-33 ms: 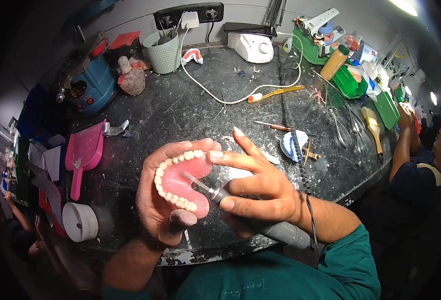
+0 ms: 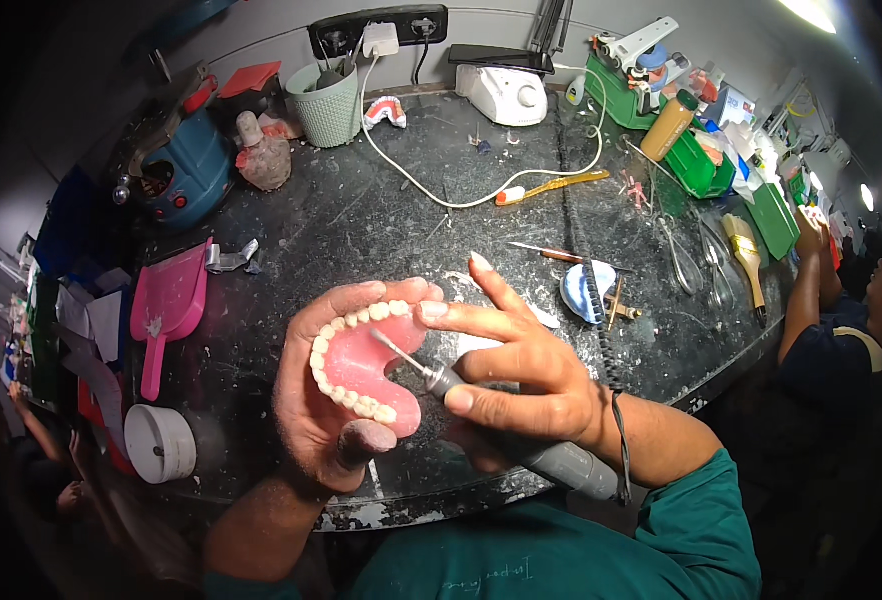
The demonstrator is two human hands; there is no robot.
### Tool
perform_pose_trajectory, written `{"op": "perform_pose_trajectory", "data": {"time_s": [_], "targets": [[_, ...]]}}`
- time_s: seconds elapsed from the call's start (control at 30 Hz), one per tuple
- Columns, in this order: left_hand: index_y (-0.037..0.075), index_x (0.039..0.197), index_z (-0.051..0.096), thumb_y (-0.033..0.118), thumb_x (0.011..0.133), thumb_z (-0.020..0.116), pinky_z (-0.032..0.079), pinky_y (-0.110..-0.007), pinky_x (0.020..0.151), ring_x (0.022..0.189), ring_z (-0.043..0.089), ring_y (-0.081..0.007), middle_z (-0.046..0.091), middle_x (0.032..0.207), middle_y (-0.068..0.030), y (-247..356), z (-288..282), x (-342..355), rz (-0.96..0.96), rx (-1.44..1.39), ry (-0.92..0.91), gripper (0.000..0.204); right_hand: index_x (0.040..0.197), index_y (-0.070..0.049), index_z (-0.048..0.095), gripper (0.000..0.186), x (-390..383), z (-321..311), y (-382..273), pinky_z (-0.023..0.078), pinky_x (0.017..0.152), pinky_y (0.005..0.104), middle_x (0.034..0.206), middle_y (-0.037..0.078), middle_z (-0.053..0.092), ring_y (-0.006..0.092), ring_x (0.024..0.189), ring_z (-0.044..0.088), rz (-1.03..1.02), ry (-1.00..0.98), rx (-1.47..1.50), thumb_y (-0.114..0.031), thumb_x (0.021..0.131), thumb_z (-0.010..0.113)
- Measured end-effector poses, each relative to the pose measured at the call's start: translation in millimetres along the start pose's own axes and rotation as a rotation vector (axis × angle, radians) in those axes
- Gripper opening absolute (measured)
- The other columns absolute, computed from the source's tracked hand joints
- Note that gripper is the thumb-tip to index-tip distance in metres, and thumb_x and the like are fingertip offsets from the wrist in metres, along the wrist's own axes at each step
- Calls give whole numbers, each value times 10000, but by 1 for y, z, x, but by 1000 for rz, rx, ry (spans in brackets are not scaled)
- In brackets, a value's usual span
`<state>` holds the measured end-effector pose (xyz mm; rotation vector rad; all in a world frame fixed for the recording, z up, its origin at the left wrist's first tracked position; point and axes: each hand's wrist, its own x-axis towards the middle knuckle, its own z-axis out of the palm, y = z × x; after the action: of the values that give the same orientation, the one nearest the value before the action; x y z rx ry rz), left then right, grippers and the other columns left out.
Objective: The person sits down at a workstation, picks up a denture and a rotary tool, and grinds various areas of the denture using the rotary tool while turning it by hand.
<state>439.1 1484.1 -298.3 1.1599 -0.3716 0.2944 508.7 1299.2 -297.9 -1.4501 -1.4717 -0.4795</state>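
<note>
My left hand is closed round a full-arch denture with a pink base and a row of cream teeth. Its fingers wrap the far side and its dusty thumb presses near the front end. In my right hand is a grey rotary handpiece, held like a pen. The thin bur at its tip points at the pink inner surface; whether it touches, I cannot tell. My right index finger is stretched forward, and another fingertip rests by the denture's far end. A coiled black cord hangs from the handpiece.
A pink dustpan and a round white container lie left. Behind are a blue machine, a mesh cup and a white control box. Rightward are a blue-white mould, a paintbrush and a co-worker's arm.
The handpiece and its bur have shifted very slightly over the denture's pink base. The denture has barely moved in my left hand.
</note>
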Motion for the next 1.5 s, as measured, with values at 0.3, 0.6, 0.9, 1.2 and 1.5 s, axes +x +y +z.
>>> {"op": "perform_pose_trajectory", "data": {"time_s": [0.3, 0.6, 0.9, 1.2, 1.5], "targets": [[-79, 1487, 178, 469, 818, 773, 366, -467, 1110, 1296, 491, -344, 488, 1367, -270, -1, -4, 2, 39, 88, -71, 1050, 1109, -95, 671, 413, -4, 1, 2, 311, 1088, 665, 984, 67, 607, 408, 1191, 600, 43, 46, 21, -99, 726, 826], [-69, 1515, 115, 441, 827, 774, 364, -478, 1108, 1304, 479, -335, 480, 1361, -266, 0, -2, 2, 27, 91, -66, 1080, 1099, -107, 667, 410, -3, 3, 2, 317, 1093, 655, 995, 60, 605, 396, 1174, 614, 38, 73, 15, -63, 724, 826], [-82, 1508, 111, 524, 826, 738, 379, -470, 1113, 1285, 502, -337, 467, 1358, -238, 3, 1, 0, -1, 177, -32, 1106, 1110, -102, 679, 422, -2, 1, 1, 307, 1102, 647, 983, 59, 612, 399, 1172, 616, 38, 54, 15, -86, 720, 839], [-87, 1508, 100, 498, 834, 736, 383, -471, 1109, 1272, 510, -333, 468, 1348, -246, 0, -1, 1, 45, 191, -69, 1096, 1108, -96, 682, 421, -2, 2, 2, 299, 1108, 641, 989, 58, 616, 377, 1165, 625, 38, 80, 16, -95, 718, 842], [-53, 1526, 82, 369, 848, 769, 359, -476, 1113, 1315, 460, -338, 450, 1380, -274, -3, -6, 3, 113, 117, -159, 1053, 1105, -97, 683, 430, -3, 1, 3, 298, 1104, 649, 995, 54, 615, 377, 1157, 628, 16, 63, 2, -93, 708, 847]]}}
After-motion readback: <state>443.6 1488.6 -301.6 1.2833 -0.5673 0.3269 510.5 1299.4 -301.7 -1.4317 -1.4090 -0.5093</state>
